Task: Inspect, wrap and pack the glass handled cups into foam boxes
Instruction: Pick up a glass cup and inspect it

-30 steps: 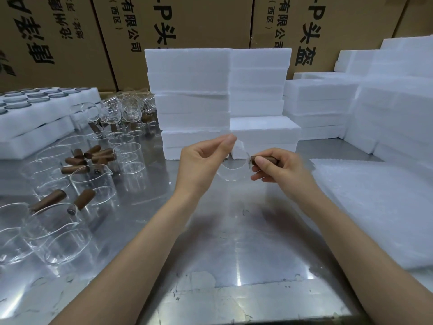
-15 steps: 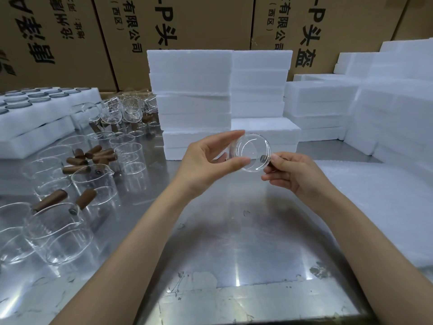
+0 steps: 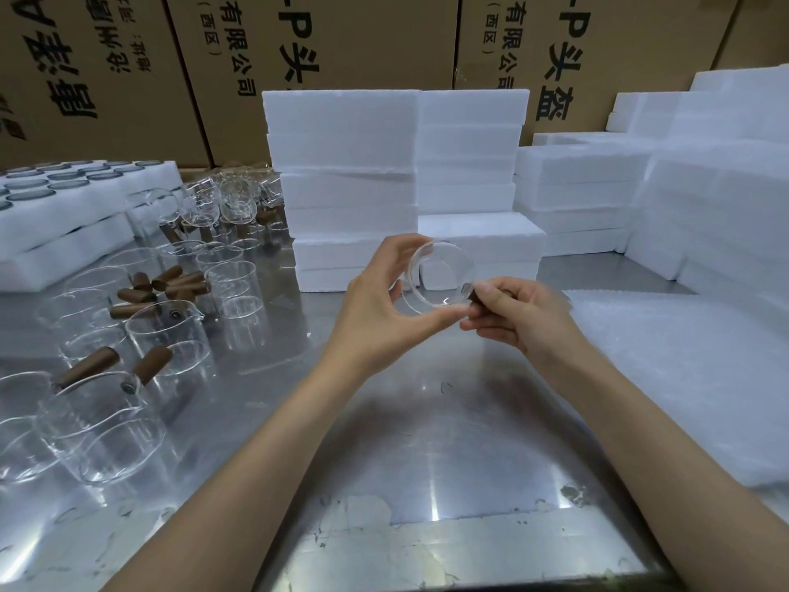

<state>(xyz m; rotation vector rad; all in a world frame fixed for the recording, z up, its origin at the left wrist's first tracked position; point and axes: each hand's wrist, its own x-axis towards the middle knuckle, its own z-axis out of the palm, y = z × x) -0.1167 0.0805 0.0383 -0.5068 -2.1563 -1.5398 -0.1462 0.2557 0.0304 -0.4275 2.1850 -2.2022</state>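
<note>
- Head view, nearest you: the steel bench (image 3: 427,442) lies bare under both forearms.
- At 3 o'clock a white foam wrap sheet (image 3: 683,378) lies flat on the bench.
- At 9 o'clock stand the waiting glass cups (image 3: 162,335), brown wooden handles pointing various ways.
- Above the bench at 12 o'clock you hold one glass handled cup (image 3: 442,277) tipped on its side, its round mouth or base facing you; which one, you cannot tell.
- Your left hand (image 3: 384,309) has thumb and fingers closed on the cup's rim.
- Your right hand (image 3: 521,314) has its grip pinched on the cup's brown handle (image 3: 471,292).
- Beyond, stacked foam boxes (image 3: 341,185) stand before cardboard cartons (image 3: 341,36).
</note>
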